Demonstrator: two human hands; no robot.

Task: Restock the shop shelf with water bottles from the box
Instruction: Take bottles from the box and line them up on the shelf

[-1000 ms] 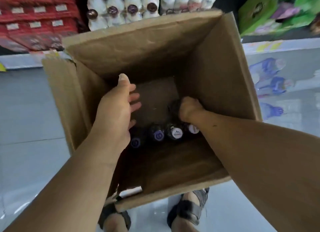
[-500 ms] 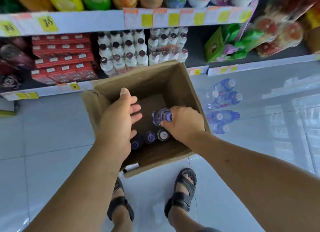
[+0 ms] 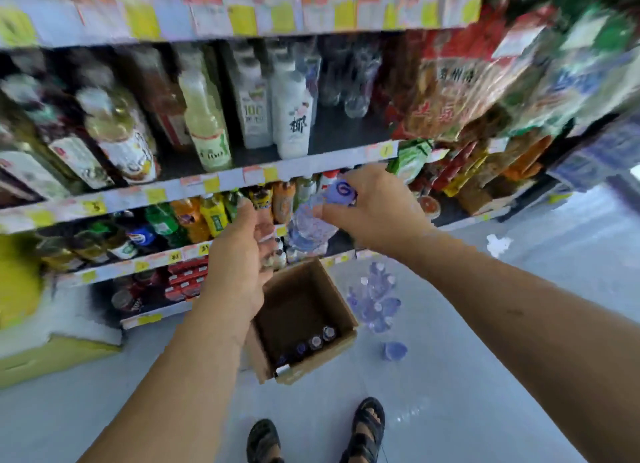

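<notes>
My right hand (image 3: 374,210) grips a water bottle (image 3: 310,229) by the neck. The fingers curl round it just under the purple cap (image 3: 343,190), and the clear body hangs tilted toward seven o'clock.

Behind it the shop shelf (image 3: 207,184) fills the top of my view from nine round to three o'clock. Its tiers are packed with blurred drink bottles and snack packets, and yellow price tags run along each edge.

At six o'clock from the held bottle the cardboard box (image 3: 298,289) sits on the pale floor with its top open. Inside, a short row of boxed bottles (image 3: 315,341) stands upright against the wall nearest me, with only the caps showing.

Just beside the box at its three o'clock, a cluster of loose bottles (image 3: 375,303) lies on the floor. A single bottle (image 3: 394,351) lies a little apart at five o'clock.

My left hand (image 3: 239,251) is open with the fingers relaxed and slightly bent. It is at nine o'clock of the held bottle, palm turned toward it and fingertips just beside it. I cannot tell whether they touch it.

My sandalled feet (image 3: 369,424) stand at six o'clock.
</notes>
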